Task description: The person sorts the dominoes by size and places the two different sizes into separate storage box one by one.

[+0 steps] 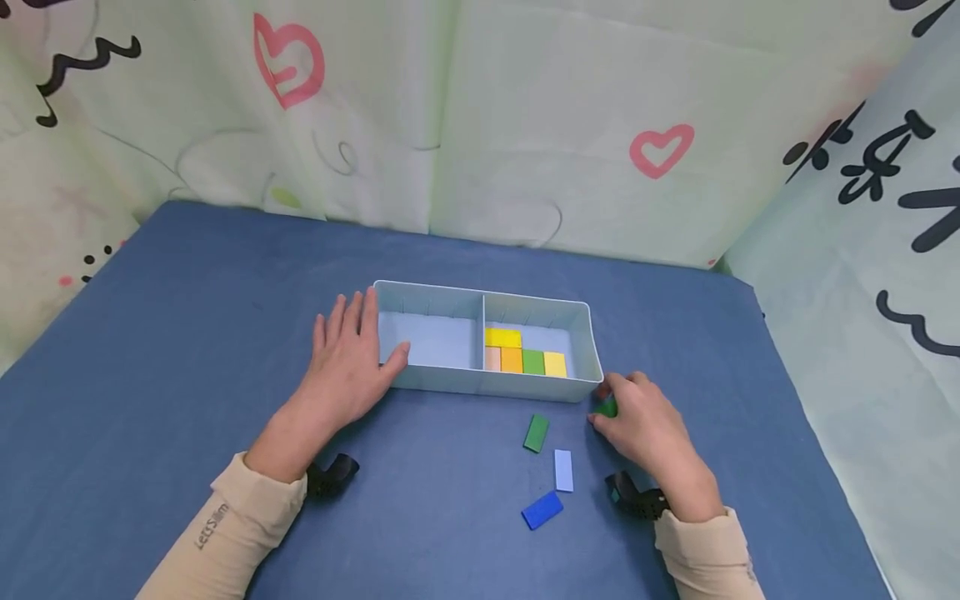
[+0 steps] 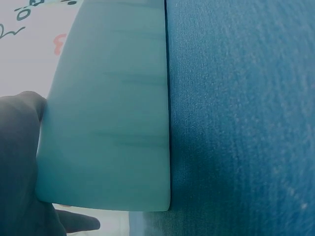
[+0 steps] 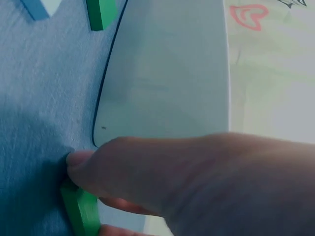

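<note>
A pale blue two-compartment box (image 1: 435, 379) stands on the table. My left hand (image 1: 345, 367) rests at its left end, fingers straight, with the thumb over the front rim. Beside the box's front right corner, my right hand (image 1: 645, 417) pinches a green block (image 3: 81, 209) between thumb and fingers, close over the cloth; the hand hides part of it. In the right compartment lie several blocks: a long yellow block (image 1: 503, 337) behind a row of a pinkish block (image 1: 492, 358), an orange block (image 1: 512, 360), a green one and a light yellow block (image 1: 555, 365). The left compartment holds nothing.
In front of the box lie a dark green block (image 1: 536, 433), a light blue block (image 1: 563, 471) and a blue block (image 1: 542, 510). A blue cloth (image 1: 187, 358) covers the table. Printed curtains (image 1: 525, 108) hang behind and at the sides.
</note>
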Available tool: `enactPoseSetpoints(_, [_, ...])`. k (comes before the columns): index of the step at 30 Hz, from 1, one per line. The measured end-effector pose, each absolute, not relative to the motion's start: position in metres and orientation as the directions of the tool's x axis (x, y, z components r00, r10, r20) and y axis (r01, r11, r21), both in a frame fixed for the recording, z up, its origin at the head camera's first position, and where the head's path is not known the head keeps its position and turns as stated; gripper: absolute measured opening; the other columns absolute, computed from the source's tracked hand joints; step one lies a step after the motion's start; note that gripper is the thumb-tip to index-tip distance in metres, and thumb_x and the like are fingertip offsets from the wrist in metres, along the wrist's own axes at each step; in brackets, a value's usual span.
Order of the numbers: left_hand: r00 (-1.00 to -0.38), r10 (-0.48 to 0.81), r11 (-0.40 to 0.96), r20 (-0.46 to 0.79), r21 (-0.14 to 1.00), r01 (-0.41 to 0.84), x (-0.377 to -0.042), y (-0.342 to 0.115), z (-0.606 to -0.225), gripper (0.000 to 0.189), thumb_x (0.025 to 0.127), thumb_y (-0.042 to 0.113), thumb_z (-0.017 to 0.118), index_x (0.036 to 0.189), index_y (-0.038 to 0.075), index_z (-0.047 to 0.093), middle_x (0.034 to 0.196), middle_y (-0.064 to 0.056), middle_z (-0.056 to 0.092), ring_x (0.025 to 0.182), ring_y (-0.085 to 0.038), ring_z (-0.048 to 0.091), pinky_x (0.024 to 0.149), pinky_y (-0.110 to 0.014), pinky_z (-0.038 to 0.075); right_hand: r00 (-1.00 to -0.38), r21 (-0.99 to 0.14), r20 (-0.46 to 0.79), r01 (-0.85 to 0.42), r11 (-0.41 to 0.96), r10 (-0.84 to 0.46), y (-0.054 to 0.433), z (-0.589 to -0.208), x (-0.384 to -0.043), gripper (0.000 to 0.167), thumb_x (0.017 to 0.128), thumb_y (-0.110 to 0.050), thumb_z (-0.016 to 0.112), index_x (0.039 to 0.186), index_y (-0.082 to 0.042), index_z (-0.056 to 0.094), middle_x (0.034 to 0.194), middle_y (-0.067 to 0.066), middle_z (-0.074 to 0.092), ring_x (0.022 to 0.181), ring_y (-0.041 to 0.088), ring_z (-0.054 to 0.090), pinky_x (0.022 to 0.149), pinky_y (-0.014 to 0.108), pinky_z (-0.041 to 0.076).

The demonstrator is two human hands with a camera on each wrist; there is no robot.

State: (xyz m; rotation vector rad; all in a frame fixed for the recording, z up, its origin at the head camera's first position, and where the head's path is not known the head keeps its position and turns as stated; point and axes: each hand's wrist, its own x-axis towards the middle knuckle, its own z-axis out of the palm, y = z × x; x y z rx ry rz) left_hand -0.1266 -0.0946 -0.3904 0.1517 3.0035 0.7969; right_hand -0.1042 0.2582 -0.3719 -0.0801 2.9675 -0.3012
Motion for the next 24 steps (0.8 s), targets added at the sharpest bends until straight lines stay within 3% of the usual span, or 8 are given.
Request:
enactPoseSetpoints(16, [-0.994, 0.11, 0.864, -0.008, 0.495, 0.092, -0.126, -0.092, -0.391, 0.086, 0.1, 0.049, 0.044, 0.159, 0.003, 0.003, 0.164, -0.025, 0.012, 0.154, -0.043, 0.002, 0.12, -0.064, 0.003, -0.993, -0.319, -0.06, -0.075, 0.945, -0.099, 0.278, -0.35, -0.096, 0.031, 0.086, -0.015, 0.072, 0.113, -0.001, 0.067, 0.11, 0.021, 0.059, 0.09, 0.032, 0.058, 0.073, 0.046, 0.051])
enactPoseSetpoints(24, [-0.995, 0.101, 0.86, 0.006, 0.503, 0.091, -0.126, -0.096, -0.39, 0.086, 0.1, 0.049, 0.045, 0.159, 0.002, 0.004, 0.163, -0.025, 0.013, 0.153, -0.043, 0.003, 0.12, -0.065, 0.003, -0.98, -0.35, -0.036, -0.171, 0.921, -0.195, 0.275, -0.336, -0.097, 0.029, 0.088, -0.013, 0.071, 0.115, -0.004, 0.067, 0.112, 0.016, 0.062, 0.094, 0.032, 0.059, 0.077, 0.046, 0.051])
